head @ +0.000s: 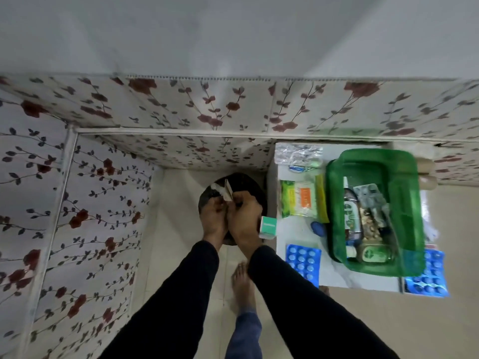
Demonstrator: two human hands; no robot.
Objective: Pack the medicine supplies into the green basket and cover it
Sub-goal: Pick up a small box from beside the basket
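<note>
Both our left hand point(213, 220) and right hand point(243, 218) pinch 1 paper scrap point(225, 190) over the dark bin point(255, 183); we should drop it squarely inside.

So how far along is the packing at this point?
Partly done. The green basket already holds bottles and blister strips. Both hands, left hand and right hand, are busy with a scrap of paper above a dark bin. Blue pill strips and a sachet pack remain on the table; no cover is on.
</note>
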